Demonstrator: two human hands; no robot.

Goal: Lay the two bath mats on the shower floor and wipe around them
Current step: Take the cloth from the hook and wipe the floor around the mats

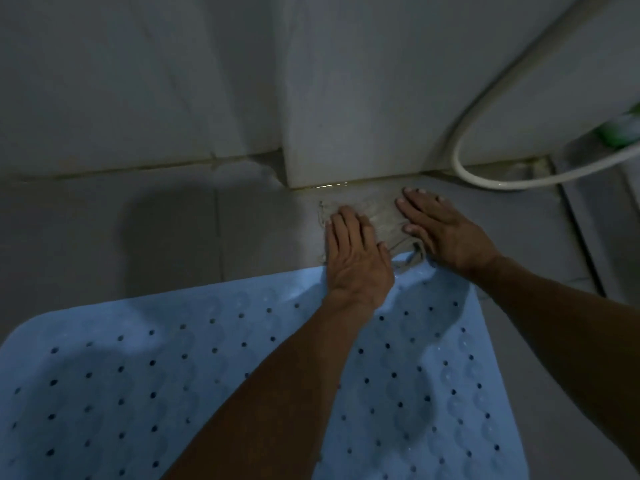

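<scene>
A light blue bath mat (pixel 145 382) with rows of small dark holes lies flat on the grey shower floor (pixel 173 230) and fills the lower part of the view. Just beyond its far right corner a thin, wet greyish cloth (pixel 382 220) is spread on the tiles near the wall base. My left hand (pixel 355 258) presses flat on the cloth's left side, fingers together and extended. On the cloth's right side my right hand (pixel 443 230) also lies flat, palm down. Only one mat is in view.
White tiled walls (pixel 173 81) form a corner with a jutting wall section (pixel 346 116). A white shower hose (pixel 485 140) loops down to the floor at the right. A green and white bottle (pixel 620 129) sits at the right edge. A raised ledge (pixel 581 237) runs along the right.
</scene>
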